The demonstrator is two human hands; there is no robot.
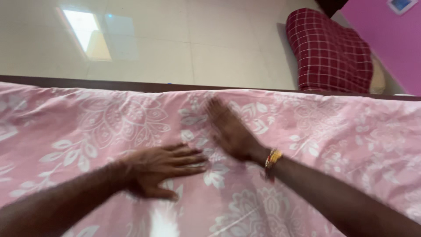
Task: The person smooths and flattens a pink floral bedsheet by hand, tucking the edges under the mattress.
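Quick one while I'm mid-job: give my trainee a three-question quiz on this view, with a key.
1. True or false: both hands lie flat and open on the pink sheet.
2. Which wrist wears the bangle? A) left B) right C) neither
3. What lies on the floor beyond the bed edge, at upper right?

Key:
1. True. The left hand is pressed palm down; the right hand is blurred but open on the sheet.
2. B.
3. A dark red checked cushion, by the pink wall.
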